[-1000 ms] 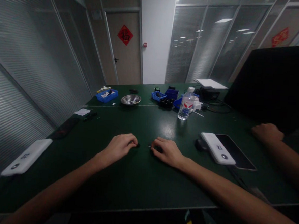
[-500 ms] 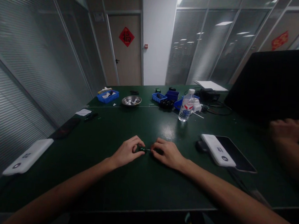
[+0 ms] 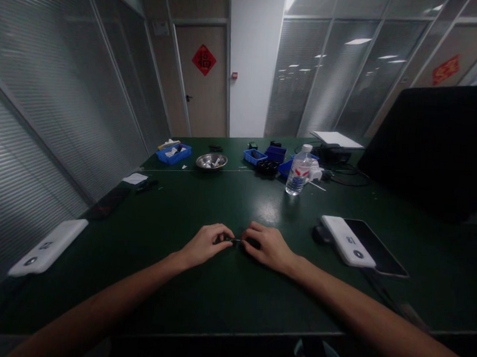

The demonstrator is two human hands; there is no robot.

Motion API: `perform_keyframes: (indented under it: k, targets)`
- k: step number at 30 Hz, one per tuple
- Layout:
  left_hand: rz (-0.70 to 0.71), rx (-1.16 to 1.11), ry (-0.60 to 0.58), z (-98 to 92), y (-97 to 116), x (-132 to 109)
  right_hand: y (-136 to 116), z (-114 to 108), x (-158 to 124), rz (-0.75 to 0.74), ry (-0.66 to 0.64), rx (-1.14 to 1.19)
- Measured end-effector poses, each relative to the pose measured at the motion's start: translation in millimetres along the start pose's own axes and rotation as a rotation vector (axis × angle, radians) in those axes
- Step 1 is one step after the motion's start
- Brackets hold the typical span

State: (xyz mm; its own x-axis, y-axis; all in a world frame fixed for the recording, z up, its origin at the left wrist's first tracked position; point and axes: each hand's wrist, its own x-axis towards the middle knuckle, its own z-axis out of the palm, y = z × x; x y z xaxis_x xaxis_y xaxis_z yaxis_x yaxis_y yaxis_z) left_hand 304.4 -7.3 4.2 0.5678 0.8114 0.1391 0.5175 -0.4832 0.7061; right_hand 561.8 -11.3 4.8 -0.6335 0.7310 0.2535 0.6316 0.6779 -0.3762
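Observation:
Near the middle of the dark green table point(image 3: 198, 300), my left hand point(image 3: 204, 244) pinches a small dark green piece point(image 3: 230, 240) between thumb and fingertips. From it a thin metal shaft point(image 3: 237, 240) points right, like that of a small screwdriver, though its kind is too small to be sure of. My right hand point(image 3: 269, 247) rests on the table just right of it, thumb and fingers closed around the shaft's far end. Something dark shows within the right grip, but I cannot make it out. Both hands are low, only a small gap apart.
Ahead stand a water bottle point(image 3: 299, 170), a metal bowl point(image 3: 211, 162), a blue tray point(image 3: 174, 154) and several small blue bins point(image 3: 275, 153). To the right lie a white power bank point(image 3: 348, 240) and a phone point(image 3: 374, 246) beside a large black screen point(image 3: 434, 153). Another white power bank point(image 3: 48, 247) lies left.
Another person's hand and forearm at the right edge have gone from view. My left fingers have curled slightly over the small piece; my right hand stays about where it was.

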Motion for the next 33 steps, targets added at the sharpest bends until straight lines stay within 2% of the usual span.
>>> perform_keyframes:
  k: [4,11,18,26,33]
  targets:
    - [-0.013,-0.03,0.002,0.0,-2.2,0.4,1.8,3.0,0.0,0.015,0.029,0.036]
    - [0.038,0.006,-0.019,0.4,-2.1,0.0,-3.6,1.0,-1.0,-0.023,-0.019,-0.062]
    - [0.017,-0.055,-0.002,-0.2,-3.5,1.8,-2.0,2.4,-0.9,0.048,0.008,0.048]
    - [0.073,0.029,-0.003,0.2,0.3,1.3,-5.6,1.6,0.7,-0.008,0.028,-0.121]
    - [0.051,0.006,-0.016,-0.9,0.3,-1.2,-6.6,2.9,0.3,-0.02,0.051,-0.073]
